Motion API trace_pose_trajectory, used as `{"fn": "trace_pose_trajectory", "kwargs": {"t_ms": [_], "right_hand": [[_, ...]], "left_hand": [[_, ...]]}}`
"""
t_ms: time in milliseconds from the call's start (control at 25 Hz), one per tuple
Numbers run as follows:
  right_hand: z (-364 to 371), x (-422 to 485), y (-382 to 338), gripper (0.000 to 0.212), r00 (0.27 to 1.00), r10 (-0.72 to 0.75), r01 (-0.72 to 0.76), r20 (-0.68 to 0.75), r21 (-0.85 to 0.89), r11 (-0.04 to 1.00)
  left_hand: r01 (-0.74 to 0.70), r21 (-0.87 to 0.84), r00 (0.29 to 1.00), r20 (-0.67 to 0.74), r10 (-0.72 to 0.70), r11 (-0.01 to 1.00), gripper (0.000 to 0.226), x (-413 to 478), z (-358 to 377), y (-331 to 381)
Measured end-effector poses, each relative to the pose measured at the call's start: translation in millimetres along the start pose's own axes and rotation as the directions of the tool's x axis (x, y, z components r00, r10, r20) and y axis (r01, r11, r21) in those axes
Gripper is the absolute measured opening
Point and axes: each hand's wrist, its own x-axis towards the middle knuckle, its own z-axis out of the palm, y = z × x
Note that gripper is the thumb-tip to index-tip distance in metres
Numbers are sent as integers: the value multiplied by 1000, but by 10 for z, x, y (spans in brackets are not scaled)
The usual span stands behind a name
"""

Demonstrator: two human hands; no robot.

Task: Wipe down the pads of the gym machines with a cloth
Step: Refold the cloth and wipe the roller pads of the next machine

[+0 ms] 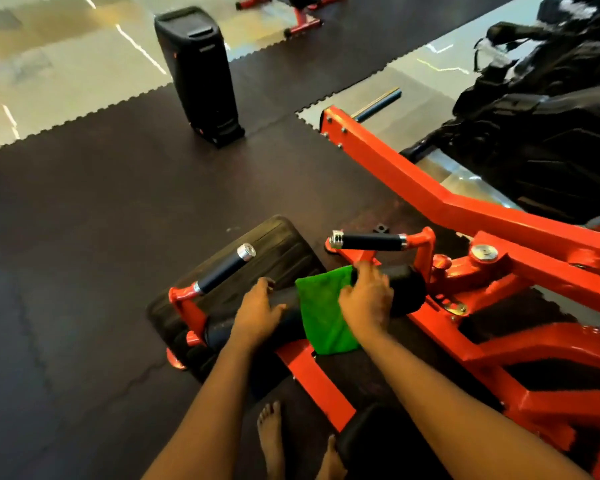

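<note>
Looking down at a bright green cloth, plain, no print visible, folded to a rough rectangle and draped over a black roller pad on a red machine frame. Sitting about mid-length on the roller, right between the two hands. Top edge up over the crest, lower edge hanging down the near side toward the body. Bit blurry, so can't make out the weave.

Roller pad itself: fat black cylinder, slightly shiny. Long axis running from low on the left up toward the right in view, right end close to the frame's pivot, left end beside a red bracket. Cloth's longer side lying across that axis, far-to-near.

Left hand palm-down on the bare roller just left of the cloth, fingers curled over the top and far side, thumb stretched toward the cloth. Right hand on the cloth's right edge, fingers close together and curled over the roller, pinning the cloth's upper corner underneath.

Around it:
- two black-gripped handles with chrome caps, left handle and right handle
- a flat black pad lying beyond the roller
- a tall black box standing on the dark rubber mat
- bare feet at the bottom
</note>
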Motion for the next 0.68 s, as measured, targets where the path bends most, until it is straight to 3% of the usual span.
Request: {"fn": "trace_pose_trajectory", "kwargs": {"t_ms": [80, 160, 240, 400, 680], "right_hand": [[413, -130, -10, 57, 960, -244, 272, 134, -263, 926], [785, -213, 109, 67, 922, -281, 362, 268, -334, 870], [1001, -199, 184, 65, 935, -247, 329, 253, -363, 872], [1086, -44, 172, 52, 951, -245, 301, 189, -380, 875], [360, 685, 899, 34, 985, -175, 152, -5, -474, 868]], "left_hand": [[30, 292, 984, 157, -79, 956, 91, 175, 78, -179], [-39, 465, 958, 269, -99, 885, 116, 291, 226, -297], [-99, 523, 956, 286, -65, 847, 122, 343, 404, -340], [-57, 523, 988, 154, -28, 851, 118, 421, 613, -407], [-68, 480, 994, 112, 16, 874, 115, 353, 581, -391]]}}
